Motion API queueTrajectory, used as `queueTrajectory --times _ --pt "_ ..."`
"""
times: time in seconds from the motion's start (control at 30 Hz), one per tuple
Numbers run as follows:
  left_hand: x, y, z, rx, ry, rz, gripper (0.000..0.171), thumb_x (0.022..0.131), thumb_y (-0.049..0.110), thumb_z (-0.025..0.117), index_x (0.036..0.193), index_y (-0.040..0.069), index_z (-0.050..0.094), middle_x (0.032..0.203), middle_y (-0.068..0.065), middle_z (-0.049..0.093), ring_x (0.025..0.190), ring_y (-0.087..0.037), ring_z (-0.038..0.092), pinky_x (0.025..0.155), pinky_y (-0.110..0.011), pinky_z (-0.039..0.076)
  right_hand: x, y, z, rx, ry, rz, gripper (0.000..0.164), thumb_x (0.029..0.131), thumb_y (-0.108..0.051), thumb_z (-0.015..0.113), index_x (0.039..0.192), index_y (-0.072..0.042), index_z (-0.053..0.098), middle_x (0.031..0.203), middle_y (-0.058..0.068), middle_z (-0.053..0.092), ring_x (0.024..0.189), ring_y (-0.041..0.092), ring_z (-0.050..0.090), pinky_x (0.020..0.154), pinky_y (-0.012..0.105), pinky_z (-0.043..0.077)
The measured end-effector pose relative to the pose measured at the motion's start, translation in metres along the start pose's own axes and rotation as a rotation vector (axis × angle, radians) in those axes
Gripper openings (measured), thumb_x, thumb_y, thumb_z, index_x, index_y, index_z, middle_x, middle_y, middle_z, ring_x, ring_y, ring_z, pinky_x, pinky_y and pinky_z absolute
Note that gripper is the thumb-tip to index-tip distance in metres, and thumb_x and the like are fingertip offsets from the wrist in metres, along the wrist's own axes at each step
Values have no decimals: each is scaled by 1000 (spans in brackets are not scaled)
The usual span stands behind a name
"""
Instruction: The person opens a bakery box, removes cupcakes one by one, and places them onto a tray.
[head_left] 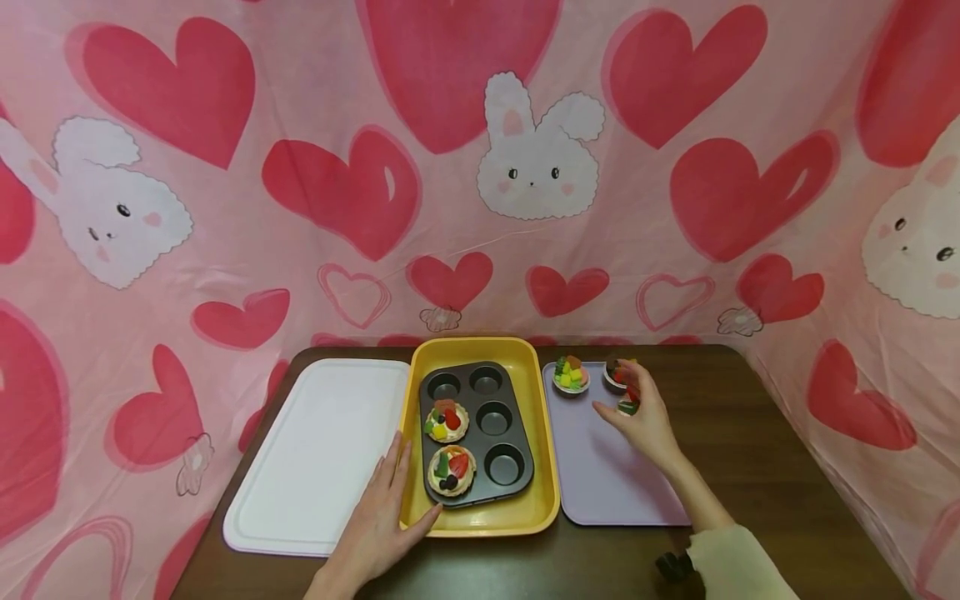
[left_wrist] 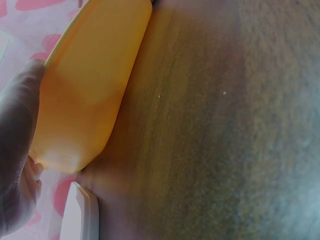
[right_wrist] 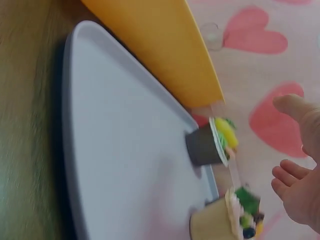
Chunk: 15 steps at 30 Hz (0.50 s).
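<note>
Above the far right part of a flat lavender plastic tray [head_left: 600,483], the right hand [head_left: 647,423] has thumb and fingers apart, with nothing between them in its wrist view. Nearest it is a small cup tart with red and green topping [head_left: 628,406], partly hidden by the fingers; a dark-topped cup tart [head_left: 613,377] sits just beyond, and a green-and-yellow-topped cup tart [head_left: 572,379] occupies the tray's far left corner.

The left hand [head_left: 378,521] spans the near left corner of a deep yellow plastic bin [head_left: 495,527], its thumb and fingers apart, touching the rim. Inside lies a dark metal muffin pan [head_left: 472,457], two fruit-topped tarts [head_left: 452,473] in its left column's middle and near cups. The bin's raised right wall stands between pan and tray.

A white rectangular board [head_left: 322,450] lies along the brown wooden tabletop's [head_left: 757,433] left edge; pink heart-print cloth [head_left: 450,233] hangs behind the far edge.
</note>
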<state>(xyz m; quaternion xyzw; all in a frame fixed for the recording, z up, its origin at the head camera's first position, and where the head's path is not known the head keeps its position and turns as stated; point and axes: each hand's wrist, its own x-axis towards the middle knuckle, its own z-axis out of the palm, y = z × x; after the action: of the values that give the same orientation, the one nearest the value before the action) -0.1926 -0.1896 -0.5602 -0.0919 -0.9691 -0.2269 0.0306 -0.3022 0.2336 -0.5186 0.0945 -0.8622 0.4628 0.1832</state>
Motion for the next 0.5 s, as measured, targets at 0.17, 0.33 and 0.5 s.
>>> queueTrajectory --times 0.17,0.33,0.5 --pt "0 -1 0 -2 17 10 108 84 70 67 164 15 20 173 0 2 153 -32 31 124 -52 30 8 -13 16 43 -67 -25 84 79 -12 88 148 -9 40 137 21 54 130 41 53 107 55 46" --pt "0 -2 1 4 34 24 108 83 69 68 163 15 20 173 -1 4 153 -32 32 123 -53 31 14 -31 33 134 -155 -44 82 80 -11 86 148 -8 41 142 22 52 133 41 51 115 62 38" --pt "-1 -1 1 -6 26 17 108 84 69 68 164 15 19 173 1 2 154 -30 30 124 -50 28 19 -47 52 189 -254 -48 82 80 -12 87 148 -10 42 138 20 55 132 41 52 114 62 40"
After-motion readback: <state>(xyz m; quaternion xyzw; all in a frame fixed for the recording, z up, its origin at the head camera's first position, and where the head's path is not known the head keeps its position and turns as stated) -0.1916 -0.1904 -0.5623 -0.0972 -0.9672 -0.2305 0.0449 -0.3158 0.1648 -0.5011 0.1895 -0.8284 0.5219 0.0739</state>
